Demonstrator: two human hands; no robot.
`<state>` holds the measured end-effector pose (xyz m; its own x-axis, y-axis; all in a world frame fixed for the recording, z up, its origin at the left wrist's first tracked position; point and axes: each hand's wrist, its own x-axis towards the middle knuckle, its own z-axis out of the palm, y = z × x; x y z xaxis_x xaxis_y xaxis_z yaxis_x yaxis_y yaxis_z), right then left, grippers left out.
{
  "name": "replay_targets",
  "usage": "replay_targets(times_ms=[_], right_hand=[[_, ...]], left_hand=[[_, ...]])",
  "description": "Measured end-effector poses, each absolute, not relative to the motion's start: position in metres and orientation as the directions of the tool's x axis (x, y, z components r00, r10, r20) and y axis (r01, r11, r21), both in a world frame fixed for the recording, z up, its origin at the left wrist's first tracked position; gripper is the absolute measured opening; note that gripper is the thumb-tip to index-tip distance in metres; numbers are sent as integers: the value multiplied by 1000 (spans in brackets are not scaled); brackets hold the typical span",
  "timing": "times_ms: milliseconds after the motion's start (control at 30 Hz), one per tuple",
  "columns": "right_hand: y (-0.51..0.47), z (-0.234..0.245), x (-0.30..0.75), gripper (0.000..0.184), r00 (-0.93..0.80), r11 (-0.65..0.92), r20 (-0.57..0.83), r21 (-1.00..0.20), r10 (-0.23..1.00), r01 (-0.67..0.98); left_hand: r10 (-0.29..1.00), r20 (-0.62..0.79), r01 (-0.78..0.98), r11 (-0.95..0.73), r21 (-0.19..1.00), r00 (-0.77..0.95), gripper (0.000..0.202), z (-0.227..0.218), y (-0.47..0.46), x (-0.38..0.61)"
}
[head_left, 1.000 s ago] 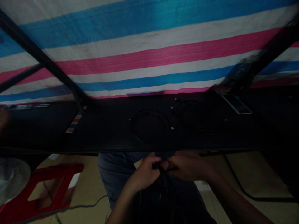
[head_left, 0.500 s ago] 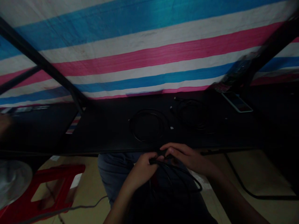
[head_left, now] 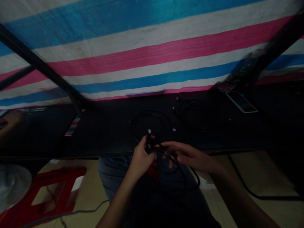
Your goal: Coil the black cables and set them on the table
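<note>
My left hand is shut on a black cable close to its end, with a small connector sticking up above my fingers. Loops of this cable hang below my hands, in front of the table edge. My right hand is stretched out flat toward my left hand, just above the loops, and does not grip them. Farther off on the black table lie a coiled black cable and a second, dimmer coil.
A smartphone lies at the table's back right, below a striped pink, blue and white tarpaulin on dark frame bars. Below the table are a red stool, a round pale object and loose floor cables.
Both hands have moved up and away from my body, toward the table. My left hand has raised the cable end, and my right hand's fingers have straightened away from the cable.
</note>
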<state>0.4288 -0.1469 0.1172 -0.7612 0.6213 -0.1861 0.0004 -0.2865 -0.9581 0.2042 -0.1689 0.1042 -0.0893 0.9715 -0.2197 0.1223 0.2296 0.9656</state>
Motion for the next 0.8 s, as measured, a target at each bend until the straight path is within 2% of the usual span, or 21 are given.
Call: replay_targets(times_ms=[33, 100, 200, 267, 300, 400, 500, 633, 800], right_hand=[[-143, 119, 431, 58, -774, -264, -176, -965, 609, 12], [-133, 121, 433, 44, -726, -180, -160, -982, 668, 52], [-110, 122, 430, 30, -523, -46, -96, -993, 847, 109], [-88, 120, 424, 25, -404, 44, -25, -986, 914, 160], [-77, 118, 421, 24, -365, 85, 7, -976, 931, 199], [-42, 107, 410, 25, -270, 105, 33, -961, 962, 256], [-15, 86, 403, 25, -212, 50, -3, -968, 977, 245], [1, 47, 395, 46, -174, 1, -18, -994, 985, 105], [-9, 16, 386, 46, -31, 51, 50, -998, 998, 27]], left_hand=[[970, -197, 126, 215, 968, -143, 28, 107, -159, 201], [962, -149, 116, 179, 977, -226, 22, 112, -137, 195], [956, -22, 110, 57, 992, -294, 27, 114, -97, 191], [958, 56, 152, -12, 988, -282, 43, 109, -70, 191], [961, 62, 199, -7, 980, -268, 44, 104, -56, 191], [983, 11, 329, 51, 943, -183, 23, 84, -24, 191], [993, 6, 381, 40, 924, -119, 28, 64, -6, 185], [982, 75, 395, -1, 919, -171, 33, 41, 1, 174], [973, 111, 339, -38, 940, -201, 37, 25, 2, 167]])
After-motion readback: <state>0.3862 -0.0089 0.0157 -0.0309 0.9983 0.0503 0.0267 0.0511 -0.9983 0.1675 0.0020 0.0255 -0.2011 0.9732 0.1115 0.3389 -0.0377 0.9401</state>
